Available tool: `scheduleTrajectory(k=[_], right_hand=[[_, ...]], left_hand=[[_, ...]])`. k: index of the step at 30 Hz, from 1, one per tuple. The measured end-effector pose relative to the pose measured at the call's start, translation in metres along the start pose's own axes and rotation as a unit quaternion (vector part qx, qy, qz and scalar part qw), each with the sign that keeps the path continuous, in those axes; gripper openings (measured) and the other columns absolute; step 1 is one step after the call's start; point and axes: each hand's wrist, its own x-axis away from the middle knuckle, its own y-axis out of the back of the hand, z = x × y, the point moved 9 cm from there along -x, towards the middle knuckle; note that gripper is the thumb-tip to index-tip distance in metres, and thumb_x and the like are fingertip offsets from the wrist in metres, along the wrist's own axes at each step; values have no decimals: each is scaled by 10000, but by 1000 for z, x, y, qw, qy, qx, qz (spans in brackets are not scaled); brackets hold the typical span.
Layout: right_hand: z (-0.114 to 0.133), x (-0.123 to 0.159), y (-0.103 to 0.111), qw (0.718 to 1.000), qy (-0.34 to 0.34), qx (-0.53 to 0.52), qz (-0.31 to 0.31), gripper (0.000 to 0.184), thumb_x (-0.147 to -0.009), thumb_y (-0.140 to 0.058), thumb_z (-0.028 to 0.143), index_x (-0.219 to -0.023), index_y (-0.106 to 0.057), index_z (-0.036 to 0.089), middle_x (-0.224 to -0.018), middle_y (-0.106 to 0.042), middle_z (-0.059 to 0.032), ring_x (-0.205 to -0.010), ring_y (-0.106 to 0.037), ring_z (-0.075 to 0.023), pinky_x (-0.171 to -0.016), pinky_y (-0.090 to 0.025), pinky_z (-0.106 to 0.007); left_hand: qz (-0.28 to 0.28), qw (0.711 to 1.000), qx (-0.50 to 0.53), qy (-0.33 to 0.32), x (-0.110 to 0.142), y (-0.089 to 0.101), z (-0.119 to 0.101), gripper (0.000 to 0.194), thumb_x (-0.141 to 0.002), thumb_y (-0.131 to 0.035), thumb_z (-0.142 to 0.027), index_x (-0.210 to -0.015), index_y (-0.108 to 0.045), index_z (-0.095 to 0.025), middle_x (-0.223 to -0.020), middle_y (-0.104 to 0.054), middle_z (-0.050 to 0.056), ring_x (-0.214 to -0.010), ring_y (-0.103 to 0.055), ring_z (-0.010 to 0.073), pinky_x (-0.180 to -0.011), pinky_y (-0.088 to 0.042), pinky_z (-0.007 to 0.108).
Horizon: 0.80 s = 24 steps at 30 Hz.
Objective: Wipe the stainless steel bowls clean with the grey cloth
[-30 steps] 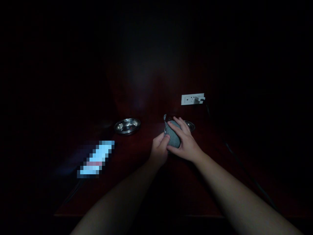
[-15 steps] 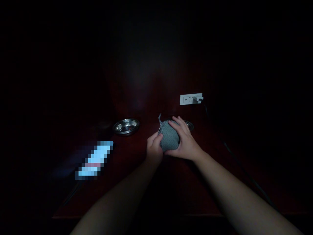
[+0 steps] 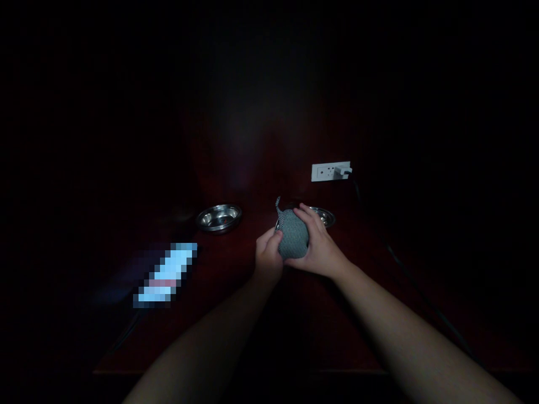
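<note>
Left hand (image 3: 268,253) and right hand (image 3: 319,246), grip clamped from both sides on a rounded grey textured object (image 3: 293,234), metal bowl (image 3: 219,226) standing apart leftward.

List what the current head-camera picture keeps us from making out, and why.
All in the head view:
Left hand: most fingers hidden behind the grey object.
Right metal dish: partly covered by the right hand.
Bright screen: its content lost to pixelation.
Forearms: cut off by the bottom edge.
</note>
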Motion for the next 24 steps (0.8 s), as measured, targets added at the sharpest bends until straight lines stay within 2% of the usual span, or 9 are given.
scheduleTrajectory(k=[17, 24], right_hand=[[1, 0, 1, 1000, 1, -9, -12, 1016, -483, -750, 421, -1339, -245, 210, -1384, -258, -144, -1280, -274, -319, -1036, -271, -497], [2, 0, 1, 1000, -4, -11, -17, 1017, -480, -751, 414, -1338, -247, 206, -1380, -267, -143, -1279, -279, -310, -1039, -275, -486]], left_hand=[[3, 1000, -28, -12, 0, -1, -6, 237, -743, -514, -326, -720, -645, -130, -653, -590, 17, -628, -516, 145, -593, -411, 256], [35, 999, -22, -21, 2, -8, -9, 243, -773, -487, -325, -738, -625, -128, -675, -577, 23, -655, -512, 148, -616, -409, 259]])
